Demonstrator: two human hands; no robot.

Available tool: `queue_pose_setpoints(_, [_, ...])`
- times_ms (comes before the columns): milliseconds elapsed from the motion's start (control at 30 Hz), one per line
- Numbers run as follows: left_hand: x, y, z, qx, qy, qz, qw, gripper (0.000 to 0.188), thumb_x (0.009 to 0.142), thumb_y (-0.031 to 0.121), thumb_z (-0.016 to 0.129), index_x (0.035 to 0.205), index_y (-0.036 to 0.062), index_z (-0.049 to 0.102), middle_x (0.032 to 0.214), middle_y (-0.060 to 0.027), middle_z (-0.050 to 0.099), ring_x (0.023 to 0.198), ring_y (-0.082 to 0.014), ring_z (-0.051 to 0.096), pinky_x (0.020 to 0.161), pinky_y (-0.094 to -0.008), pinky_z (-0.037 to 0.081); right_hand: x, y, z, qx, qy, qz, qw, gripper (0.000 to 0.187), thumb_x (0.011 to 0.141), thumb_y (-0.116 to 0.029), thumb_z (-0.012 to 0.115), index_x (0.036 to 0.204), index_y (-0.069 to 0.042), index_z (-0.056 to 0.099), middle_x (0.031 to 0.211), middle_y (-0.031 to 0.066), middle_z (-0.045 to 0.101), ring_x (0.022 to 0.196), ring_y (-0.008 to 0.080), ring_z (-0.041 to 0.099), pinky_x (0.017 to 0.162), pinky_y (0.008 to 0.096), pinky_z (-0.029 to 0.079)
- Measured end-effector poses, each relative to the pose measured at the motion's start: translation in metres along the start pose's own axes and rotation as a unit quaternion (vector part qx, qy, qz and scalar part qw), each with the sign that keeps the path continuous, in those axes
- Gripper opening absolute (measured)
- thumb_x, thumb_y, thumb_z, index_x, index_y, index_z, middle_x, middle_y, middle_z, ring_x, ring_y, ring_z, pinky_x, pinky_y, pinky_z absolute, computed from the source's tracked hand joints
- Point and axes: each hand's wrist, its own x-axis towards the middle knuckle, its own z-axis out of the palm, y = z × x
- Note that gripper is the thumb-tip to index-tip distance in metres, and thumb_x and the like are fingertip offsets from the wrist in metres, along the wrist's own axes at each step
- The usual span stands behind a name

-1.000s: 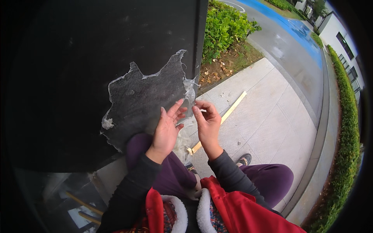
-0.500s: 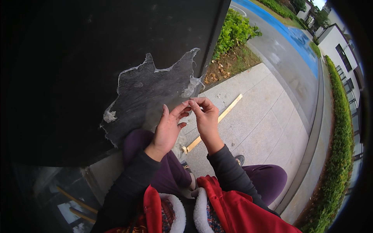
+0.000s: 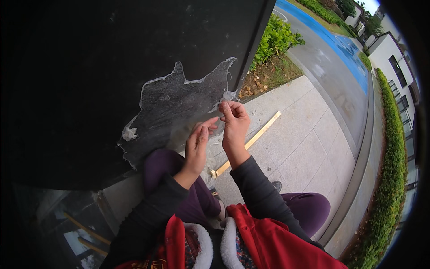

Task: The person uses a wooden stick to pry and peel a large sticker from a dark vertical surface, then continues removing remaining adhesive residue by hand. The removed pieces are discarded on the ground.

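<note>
A dark panel stands in front of me on the left, with a ragged-edged patch where clear plastic film has peeled into whitish curls. At the patch's right side, my right hand is raised with thumb and forefinger pinched together, right against the crumpled film. What lies between the fingertips is too small to make out. Lower and to its left, my left hand holds nothing visible; its fingers are stretched out toward the right hand, apart from the panel. Another whitish film wad clings to the patch's lower left.
A thin wooden strip lies on the pale paving to the right of my hands. A leafy shrub grows past the panel's edge. A low kerb and a hedge run along the right.
My hands have moved apart: the right one rose toward the film at the panel's edge, while the left one dropped slightly and turned. The view has shifted a little.
</note>
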Motion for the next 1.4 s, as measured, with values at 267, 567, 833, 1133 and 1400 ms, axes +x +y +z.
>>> queue_pose_setpoints(267, [0.026, -0.011, 0.025, -0.043, -0.013, -0.049, 0.998, 0.052, 0.119, 0.039, 0.04, 0.154, 0.004, 0.059, 0.092, 0.0037, 0.049, 0.087, -0.0081, 0.046, 0.082, -0.0245, 0.04, 0.0, 0.007, -0.004, -0.149, 0.071, -0.156, 0.974, 0.011, 0.097, -0.01, 0.082, 0.096, 0.0, 0.076, 0.093, 0.0045, 0.067, 0.084, 0.012, 0.061, 0.072, 0.0282, 0.048])
queue_pose_setpoints(567, [0.02, 0.0, 0.048, -0.015, -0.031, 0.001, 0.999, 0.057, 0.119, 0.043, 0.039, 0.159, 0.0049, 0.054, 0.105, 0.0005, 0.06, 0.094, -0.0105, 0.051, 0.088, -0.0277, 0.045, -0.014, -0.018, -0.032, -0.144, 0.016, -0.173, 0.974, 0.017, 0.105, -0.007, 0.069, 0.118, 0.0, 0.078, 0.102, 0.0078, 0.07, 0.096, 0.0159, 0.068, 0.083, 0.0309, 0.054])
queue_pose_setpoints(833, [0.015, 0.02, 0.084, -0.001, -0.031, -0.021, 0.999, 0.061, 0.119, 0.049, 0.032, 0.162, 0.0086, 0.05, 0.129, -0.0058, 0.062, 0.104, -0.0145, 0.055, 0.096, -0.0315, 0.046, -0.031, -0.064, -0.094, 0.053, 0.038, 0.057, 0.996, 0.037, 0.111, -0.028, 0.065, 0.143, -0.012, 0.072, 0.113, -0.0022, 0.073, 0.099, 0.0055, 0.06, 0.081, 0.0235, 0.048])
queue_pose_setpoints(1133, [-0.013, 0.038, 0.095, -0.132, 0.079, -0.068, 0.986, 0.02, 0.107, 0.015, 0.071, 0.122, 0.0031, 0.075, 0.097, 0.0056, 0.065, 0.089, -0.0037, 0.055, 0.084, -0.0201, 0.045, -0.036, -0.085, -0.105, 0.212, -0.05, 0.136, 0.966, 0.013, 0.105, -0.019, 0.075, 0.102, -0.008, 0.071, 0.088, -0.0026, 0.067, 0.079, 0.0063, 0.059, 0.07, 0.0218, 0.045])
queue_pose_setpoints(1400, [-0.014, 0.062, 0.085, -0.062, 0.021, 0.01, 0.998, 0.017, 0.096, 0.007, 0.081, 0.112, 0.0018, 0.079, 0.104, -0.0003, 0.066, 0.087, -0.0072, 0.064, 0.082, -0.025, 0.053, -0.061, -0.097, -0.095, 0.136, -0.137, 0.091, 0.977, 0.013, 0.104, -0.014, 0.076, 0.095, -0.007, 0.068, 0.087, -0.0036, 0.066, 0.078, 0.0058, 0.056, 0.073, 0.0244, 0.046])
